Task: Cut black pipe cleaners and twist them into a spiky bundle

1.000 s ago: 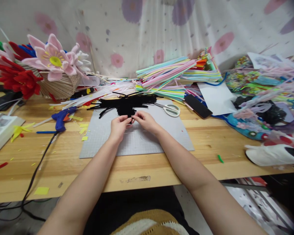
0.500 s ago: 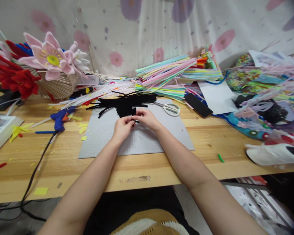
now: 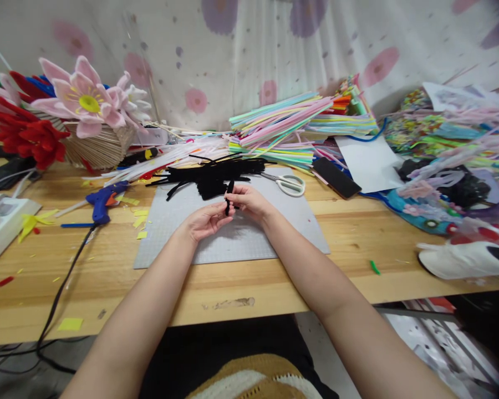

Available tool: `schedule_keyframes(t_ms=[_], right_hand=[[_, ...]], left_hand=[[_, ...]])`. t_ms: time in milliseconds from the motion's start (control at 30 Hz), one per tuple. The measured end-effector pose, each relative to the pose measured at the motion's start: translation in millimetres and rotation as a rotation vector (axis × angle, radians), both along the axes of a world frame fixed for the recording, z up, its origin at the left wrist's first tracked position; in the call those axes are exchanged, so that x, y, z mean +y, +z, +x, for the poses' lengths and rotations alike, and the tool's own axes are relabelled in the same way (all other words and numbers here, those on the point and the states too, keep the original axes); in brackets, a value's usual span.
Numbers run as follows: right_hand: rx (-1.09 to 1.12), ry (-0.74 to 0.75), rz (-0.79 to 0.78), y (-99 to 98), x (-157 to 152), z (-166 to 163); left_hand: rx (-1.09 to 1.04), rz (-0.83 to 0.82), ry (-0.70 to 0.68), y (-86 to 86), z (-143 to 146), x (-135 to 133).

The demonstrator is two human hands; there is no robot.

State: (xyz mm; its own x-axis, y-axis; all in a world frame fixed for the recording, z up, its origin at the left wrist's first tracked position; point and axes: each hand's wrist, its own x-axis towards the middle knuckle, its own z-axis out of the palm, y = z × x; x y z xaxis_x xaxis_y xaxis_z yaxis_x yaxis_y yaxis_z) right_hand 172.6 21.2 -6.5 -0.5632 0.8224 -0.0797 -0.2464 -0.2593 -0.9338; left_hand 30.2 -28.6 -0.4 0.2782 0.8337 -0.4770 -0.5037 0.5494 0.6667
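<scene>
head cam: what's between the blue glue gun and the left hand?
Between the blue glue gun and the left hand: yellow paper scraps on the wooden table, then bare grey cutting mat. Shown in the head view.

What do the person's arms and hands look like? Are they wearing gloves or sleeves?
No gloves and no sleeves. Both forearms are bare up to the picture's edge. The left hand and the right hand are bare too, with no rings, watch or bracelet showing. The fingers are slim with short nails.
</scene>
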Motion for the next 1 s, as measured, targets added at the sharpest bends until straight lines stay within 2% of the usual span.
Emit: schedule_keyframes(t_ms=[233,367,533,667,867,1000], right_hand=[[0.006,-0.002,-0.011,-1.5,1,-2],[-0.041,-0.015,0.034,1.8,0,-2],[-0.251,0.026,0.22,11.4,-5,8],[-0.348,0.077,0.345,14.5,-7,12],[-0.376,-0.084,0.489,7.2,-5,6],[-0.381,-0.087,0.581,5.2,-12,2]], left_hand=[[0.02,0.028,0.0,5.0,5,-1],[-0.001,0.048,0.076,4.2,6,0],[-0.03,0.094,0.191,1.9,0,3],[0.003,0.108,0.185,0.7,-4,5],[0.155,0.216,0.199,-3.9,0,6],[0.266,0.343,0.233,-6.7,1,4]])
